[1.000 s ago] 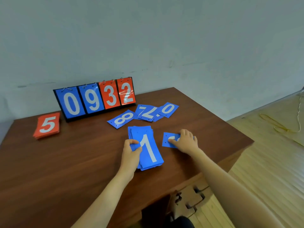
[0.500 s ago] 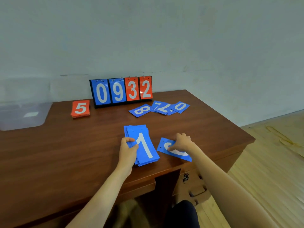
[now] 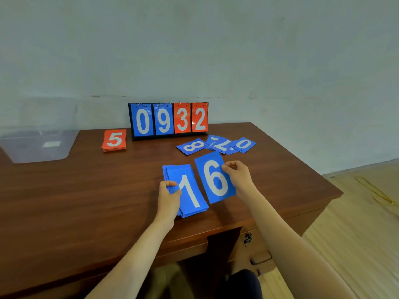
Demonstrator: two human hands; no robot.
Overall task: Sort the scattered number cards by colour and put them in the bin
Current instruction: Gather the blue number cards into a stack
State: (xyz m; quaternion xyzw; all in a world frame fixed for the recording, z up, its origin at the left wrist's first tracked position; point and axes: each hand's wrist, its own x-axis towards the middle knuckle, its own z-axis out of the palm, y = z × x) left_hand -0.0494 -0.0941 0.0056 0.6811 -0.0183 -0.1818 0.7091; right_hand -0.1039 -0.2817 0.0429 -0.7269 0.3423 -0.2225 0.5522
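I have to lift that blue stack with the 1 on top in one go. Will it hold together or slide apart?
It may slide: the blue stack looks fanned, edges stepped beside the left hand. The cards seem stiff, likely light: the 6 card shows no bend though the right hand pinches only one edge.
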